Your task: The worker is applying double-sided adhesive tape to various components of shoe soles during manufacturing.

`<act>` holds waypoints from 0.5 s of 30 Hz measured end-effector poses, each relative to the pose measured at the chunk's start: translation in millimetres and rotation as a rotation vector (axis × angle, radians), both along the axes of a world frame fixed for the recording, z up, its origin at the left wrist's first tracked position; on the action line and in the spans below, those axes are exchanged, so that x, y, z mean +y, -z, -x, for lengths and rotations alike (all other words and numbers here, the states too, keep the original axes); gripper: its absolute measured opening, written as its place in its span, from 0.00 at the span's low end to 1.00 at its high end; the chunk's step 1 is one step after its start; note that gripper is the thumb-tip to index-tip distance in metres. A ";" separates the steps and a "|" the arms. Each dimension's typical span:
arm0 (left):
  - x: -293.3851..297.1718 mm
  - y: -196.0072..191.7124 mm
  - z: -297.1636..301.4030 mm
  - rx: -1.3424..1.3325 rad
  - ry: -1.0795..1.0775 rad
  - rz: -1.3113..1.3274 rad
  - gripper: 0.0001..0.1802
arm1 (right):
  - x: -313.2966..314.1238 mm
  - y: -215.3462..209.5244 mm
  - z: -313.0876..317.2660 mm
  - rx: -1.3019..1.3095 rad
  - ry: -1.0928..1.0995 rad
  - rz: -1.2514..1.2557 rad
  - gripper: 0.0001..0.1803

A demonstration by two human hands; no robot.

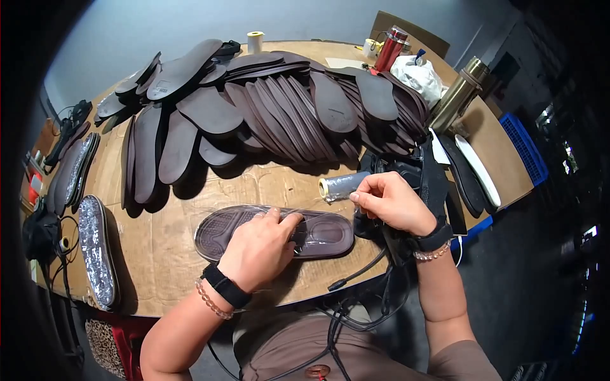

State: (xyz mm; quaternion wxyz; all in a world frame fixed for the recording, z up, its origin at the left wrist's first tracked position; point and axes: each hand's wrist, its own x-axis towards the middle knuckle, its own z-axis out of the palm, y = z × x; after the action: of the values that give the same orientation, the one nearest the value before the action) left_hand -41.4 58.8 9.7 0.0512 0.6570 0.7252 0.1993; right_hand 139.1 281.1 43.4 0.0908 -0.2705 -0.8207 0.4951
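A dark brown shoe sole (330, 236) lies lengthwise on the brown table, partly under clear plastic film (219, 232). My left hand (262, 244) rests across its middle, fingers bent toward the far edge, pressing sole and film down. The palm hides the sole's near edge. To the right, above the table, my right hand (394, 202) is closed in a pinch, thumb against forefinger, on a thin edge of the film. Just beside those fingertips lies a roll of film (343, 186) with a yellowish core.
A large heap of dark soles (279, 117) spreads across the back. One film-wrapped sole (98, 251) stands at the left edge. A gold flask (460, 92), red flask (391, 49) and white bag (418, 79) stand back right. Black cables (365, 270) hang over the front edge.
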 end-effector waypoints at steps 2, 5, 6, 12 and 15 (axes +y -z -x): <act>-0.2 1.4 2.2 -0.008 0.002 -0.001 0.29 | -3.0 1.6 -1.6 0.089 0.005 0.109 0.14; 0.3 -2.9 3.1 -0.027 0.009 0.022 0.31 | -6.0 2.6 -8.5 0.134 0.112 0.109 0.12; 0.6 -5.0 3.2 -0.039 0.013 0.048 0.32 | -3.8 4.2 -13.6 0.101 0.111 0.039 0.11; 0.2 -5.5 7.5 -0.100 0.019 0.048 0.39 | -11.1 4.5 -21.5 0.030 -0.001 0.083 0.11; 1.7 -6.7 7.0 -0.104 0.027 0.011 0.42 | -13.2 4.4 -14.7 0.067 0.097 0.157 0.19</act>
State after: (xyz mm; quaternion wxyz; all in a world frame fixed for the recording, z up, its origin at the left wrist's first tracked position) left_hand -48.4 60.5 16.3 0.0952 0.6551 0.7139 0.2284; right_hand 153.8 267.9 39.0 0.1202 -0.2994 -0.7618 0.5617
